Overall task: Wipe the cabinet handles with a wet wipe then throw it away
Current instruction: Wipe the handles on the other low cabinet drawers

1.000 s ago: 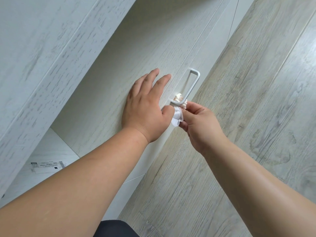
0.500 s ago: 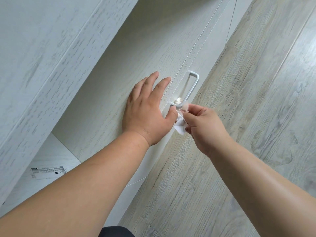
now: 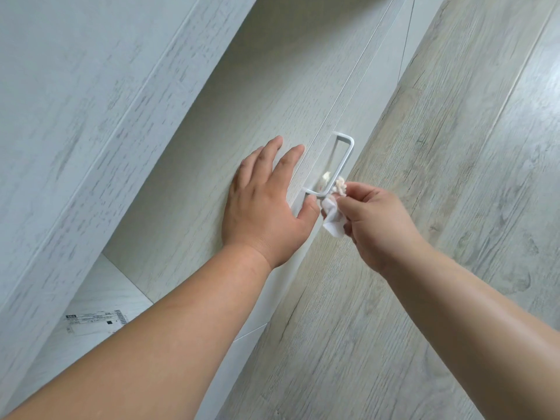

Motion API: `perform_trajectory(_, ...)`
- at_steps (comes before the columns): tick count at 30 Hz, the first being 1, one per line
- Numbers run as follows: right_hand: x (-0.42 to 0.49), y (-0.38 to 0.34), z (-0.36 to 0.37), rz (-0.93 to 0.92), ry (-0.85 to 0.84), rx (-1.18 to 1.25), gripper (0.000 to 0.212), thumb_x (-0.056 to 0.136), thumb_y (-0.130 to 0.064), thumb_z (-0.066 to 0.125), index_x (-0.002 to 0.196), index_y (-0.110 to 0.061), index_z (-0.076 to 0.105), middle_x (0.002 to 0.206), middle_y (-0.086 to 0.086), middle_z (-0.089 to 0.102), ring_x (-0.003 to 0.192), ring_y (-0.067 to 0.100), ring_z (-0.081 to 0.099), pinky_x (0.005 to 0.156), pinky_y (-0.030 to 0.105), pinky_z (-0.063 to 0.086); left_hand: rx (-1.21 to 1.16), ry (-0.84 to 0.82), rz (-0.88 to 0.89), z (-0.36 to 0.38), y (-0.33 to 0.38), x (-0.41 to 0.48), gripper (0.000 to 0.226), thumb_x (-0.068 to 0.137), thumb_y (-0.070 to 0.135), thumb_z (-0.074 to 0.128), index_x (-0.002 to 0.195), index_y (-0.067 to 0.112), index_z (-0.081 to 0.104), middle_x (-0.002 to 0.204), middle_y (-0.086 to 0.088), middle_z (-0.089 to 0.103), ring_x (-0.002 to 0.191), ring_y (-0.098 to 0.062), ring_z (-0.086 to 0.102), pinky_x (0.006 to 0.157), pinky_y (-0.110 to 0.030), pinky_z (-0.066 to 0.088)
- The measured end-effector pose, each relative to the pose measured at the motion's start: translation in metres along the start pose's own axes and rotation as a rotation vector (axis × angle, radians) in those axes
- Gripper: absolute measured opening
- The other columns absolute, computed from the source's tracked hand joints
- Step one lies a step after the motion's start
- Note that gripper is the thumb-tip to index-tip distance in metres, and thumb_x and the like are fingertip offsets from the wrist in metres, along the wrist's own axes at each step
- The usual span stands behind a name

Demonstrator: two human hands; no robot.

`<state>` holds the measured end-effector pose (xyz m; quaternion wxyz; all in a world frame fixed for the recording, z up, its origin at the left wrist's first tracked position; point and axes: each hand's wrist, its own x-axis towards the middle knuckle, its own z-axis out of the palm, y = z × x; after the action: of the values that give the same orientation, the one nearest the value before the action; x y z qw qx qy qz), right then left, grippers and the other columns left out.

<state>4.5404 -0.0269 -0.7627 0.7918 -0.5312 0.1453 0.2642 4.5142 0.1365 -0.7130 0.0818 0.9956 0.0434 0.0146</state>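
While the left hand [image 3: 263,204] lies flat and spread against the pale cabinet door [image 3: 230,140], holding nothing, the right hand [image 3: 378,225] does the cleaning. Seen from the head camera, the only view here, its grip is pinched tight on a crumpled white wet wipe [image 3: 333,216], which is pressed against the near corner of the white U-shaped handle [image 3: 344,160], where the bar bends back to the door. The left thumb sits just beside that same corner.

Judging progress from this: wiping is under way on this handle, with the wipe at its near end. Whether the upper length of the bar has been covered cannot be told. No other handle is in view, and no bin either, so any remaining handles and the throwing away appear to be left. A printed label [image 3: 94,321] lies on a light shelf at lower left, and wood-grain floor [image 3: 454,147] fills the right side.
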Motion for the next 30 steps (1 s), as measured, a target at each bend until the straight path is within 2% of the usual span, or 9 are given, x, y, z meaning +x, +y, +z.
perform_trajectory(2,-0.005,0.002,0.004,0.034,-0.024,-0.002,0.026,0.097,0.006,0.058,0.094,-0.01,0.078,0.08,0.006,0.076,0.065,0.011,0.066,0.058,0.023,0.052,0.008,-0.003,0.001,0.0,-0.001,0.0,0.072,0.09,0.057,0.043,0.159,0.036,0.036,0.17,0.008,0.025,0.154,-0.019,0.022,0.125,-0.041,0.027)
perform_trajectory(6,0.019,-0.017,-0.002,-0.017,0.133,0.145,0.023,0.098,0.001,0.062,0.09,-0.012,0.079,0.08,0.006,0.077,0.067,0.013,0.067,0.059,0.024,0.053,0.018,-0.017,-0.007,0.0,0.001,-0.001,0.071,0.092,0.057,0.043,0.16,0.038,0.033,0.171,0.01,0.022,0.155,-0.018,0.018,0.126,-0.04,0.023)
perform_trajectory(9,0.022,-0.019,-0.006,-0.046,0.128,0.05,0.02,0.098,-0.004,0.064,0.094,-0.014,0.08,0.079,0.003,0.075,0.064,0.009,0.063,0.059,0.025,0.045,0.021,-0.017,-0.006,0.0,0.0,-0.001,0.071,0.092,0.056,0.043,0.16,0.037,0.032,0.171,0.009,0.022,0.155,-0.018,0.017,0.127,-0.039,0.022)
perform_trajectory(12,0.015,-0.019,-0.01,-0.013,0.111,-0.098,0.019,0.097,-0.003,0.064,0.098,-0.015,0.08,0.073,-0.002,0.074,0.056,0.002,0.063,0.059,0.023,0.046,0.023,-0.029,-0.007,0.0,0.001,-0.001,0.072,0.093,0.056,0.042,0.161,0.038,0.03,0.171,0.01,0.02,0.156,-0.017,0.016,0.127,-0.04,0.023)
perform_trajectory(15,0.029,-0.035,-0.009,-0.045,0.178,-0.04,0.023,0.096,-0.001,0.063,0.096,-0.016,0.08,0.079,0.002,0.076,0.063,0.007,0.067,0.062,0.025,0.05,0.026,-0.037,0.0,-0.002,0.001,-0.001,0.071,0.094,0.057,0.042,0.161,0.038,0.029,0.171,0.01,0.018,0.156,-0.017,0.015,0.128,-0.042,0.023)
perform_trajectory(19,0.047,-0.04,-0.008,-0.082,0.172,0.065,0.031,0.096,0.004,0.059,0.095,-0.019,0.08,0.094,0.005,0.079,0.085,0.017,0.072,0.081,0.03,0.061,0.031,-0.034,0.002,-0.001,0.0,0.0,0.071,0.093,0.058,0.041,0.161,0.038,0.029,0.171,0.01,0.019,0.156,-0.017,0.015,0.128,-0.042,0.023)
perform_trajectory(24,0.044,-0.034,-0.017,-0.046,0.11,0.073,0.026,0.096,0.005,0.061,0.096,-0.013,0.079,0.094,0.01,0.075,0.083,0.018,0.07,0.092,0.039,0.056,0.027,-0.035,-0.001,-0.001,0.0,0.0,0.071,0.093,0.058,0.041,0.161,0.039,0.029,0.171,0.011,0.019,0.156,-0.017,0.015,0.128,-0.042,0.022)
perform_trajectory(27,0.061,-0.038,-0.015,-0.025,0.087,0.12,0.026,0.099,0.009,0.055,0.108,-0.004,0.075,0.1,0.012,0.074,0.086,0.017,0.071,0.084,0.03,0.061,0.036,-0.041,-0.001,-0.001,0.0,0.0,0.072,0.093,0.058,0.04,0.161,0.039,0.028,0.172,0.011,0.018,0.156,-0.017,0.014,0.128,-0.042,0.022)
perform_trajectory(30,0.063,-0.033,-0.016,-0.003,0.006,0.197,0.027,0.102,0.008,0.051,0.114,-0.002,0.073,0.102,0.011,0.074,0.086,0.015,0.072,0.076,0.025,0.058,0.036,-0.035,-0.003,-0.001,0.0,0.0,0.072,0.093,0.059,0.038,0.161,0.039,0.028,0.171,0.011,0.018,0.156,-0.017,0.015,0.128,-0.043,0.023)
